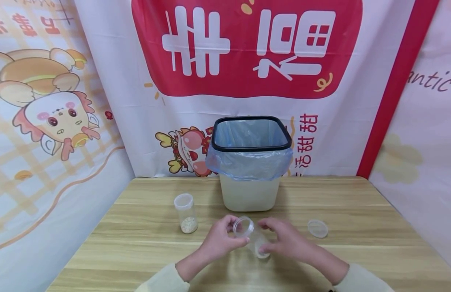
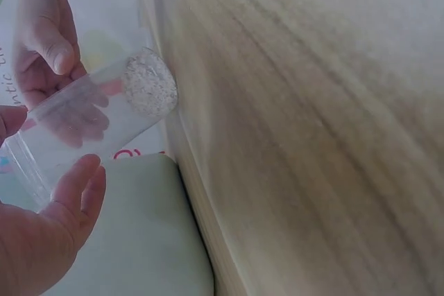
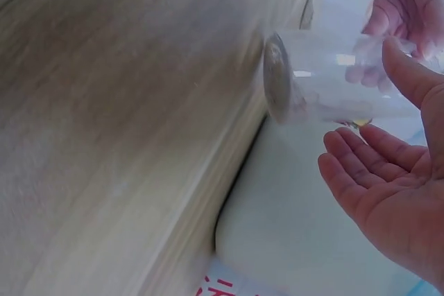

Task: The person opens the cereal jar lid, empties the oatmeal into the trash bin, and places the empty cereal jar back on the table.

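My left hand [image 1: 223,236] holds a clear plastic jar [image 1: 255,240] near its uncovered mouth, thumb on the near side and fingers behind. The jar leans, its mouth toward the left, its base close to the tabletop. Small whitish grains [image 2: 150,84] lie in its bottom. On the jar's other side is my right hand [image 1: 283,238], fingers spread; in the right wrist view its palm faces the jar and its thumb overlaps the wall. A clear round lid [image 1: 317,228] lies on the table to the right of that hand.
A second clear jar [image 1: 186,215], capped and holding pale grains, stands upright on the left. Behind my hands is a cream bin [image 1: 250,194] with a black rim and a blue plastic liner. The wooden table [image 1: 145,251] meets printed cloth hangings at its back and sides.
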The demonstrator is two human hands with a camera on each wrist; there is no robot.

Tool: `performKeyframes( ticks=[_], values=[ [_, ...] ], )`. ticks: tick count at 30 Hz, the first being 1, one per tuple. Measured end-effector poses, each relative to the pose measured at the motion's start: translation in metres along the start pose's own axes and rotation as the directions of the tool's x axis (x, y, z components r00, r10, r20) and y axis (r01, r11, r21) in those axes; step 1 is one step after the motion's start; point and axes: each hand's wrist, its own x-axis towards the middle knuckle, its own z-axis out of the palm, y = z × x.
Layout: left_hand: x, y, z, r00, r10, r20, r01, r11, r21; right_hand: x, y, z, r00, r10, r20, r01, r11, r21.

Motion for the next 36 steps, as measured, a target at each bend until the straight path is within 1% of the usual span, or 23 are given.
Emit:
performKeyframes(
  ticks=[3, 6, 8, 14, 20, 26, 31, 35, 36],
  values=[
    [-0.001, -0.001, 0.002, 1.0, -0.003, 0.005, 0.003, 1.0, -0.023, 0.0, 0.001, 0.004, 1.0, -0.008, 0.005, 0.008, 0.999, 0.032],
    [-0.001, 0.0, 0.003, 1.0, -0.002, 0.009, 0.003, 0.999, -0.043, 0.001, 0.003, 0.008, 1.0, -0.002, 0.007, 0.002, 0.999, 0.042],
    [-0.001, 0.0, 0.004, 1.0, 0.001, 0.01, -0.001, 0.999, -0.044, 0.001, 0.004, 0.01, 1.0, 0.006, 0.013, -0.007, 0.999, 0.052],
    [-0.002, 0.001, 0.006, 1.0, -0.01, 0.02, 0.011, 0.996, -0.087, 0.001, 0.005, 0.014, 0.998, 0.043, 0.047, -0.047, 0.994, 0.1],
    [-0.003, 0.001, 0.006, 1.0, -0.013, 0.023, 0.016, 0.994, -0.105, 0.001, 0.004, 0.015, 0.998, 0.045, 0.052, -0.05, 0.994, 0.098],
    [-0.001, -0.001, 0.007, 0.999, -0.025, 0.031, 0.029, 0.993, -0.113, 0.001, 0.002, 0.014, 0.998, 0.045, 0.047, -0.049, 0.994, 0.097],
    [-0.002, 0.004, 0.003, 0.999, -0.034, 0.043, 0.038, 0.993, -0.109, 0.0, 0.001, 0.011, 0.998, 0.053, 0.038, -0.056, 0.994, 0.099],
    [-0.002, 0.01, -0.004, 0.999, -0.015, 0.046, 0.02, 0.995, -0.103, 0.0, 0.001, 0.007, 0.999, 0.039, 0.014, -0.04, 0.994, 0.1],
    [-0.002, 0.01, -0.006, 0.999, 0.001, 0.044, 0.004, 0.995, -0.099, -0.001, 0.001, 0.006, 0.999, 0.037, 0.004, -0.037, 0.995, 0.096]
  ],
)
